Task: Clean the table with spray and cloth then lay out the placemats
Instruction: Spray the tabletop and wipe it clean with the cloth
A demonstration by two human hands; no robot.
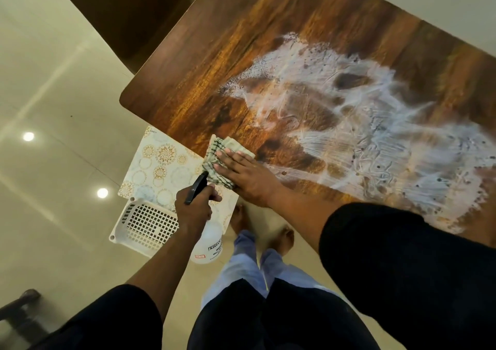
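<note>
Half-done at best — right hand (248, 173) flat on cloth (224, 159) at table (214, 54) edge lower centre, left hand (194, 208) clenched around spray bottle (208, 239), foam (375, 134) unwiped right, placemats (158, 164) unlaid — lower left.

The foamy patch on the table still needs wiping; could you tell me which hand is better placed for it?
Right. The right hand lies flat on the cloth on the table, beside the foam; the left hand grips the spray bottle.
</note>
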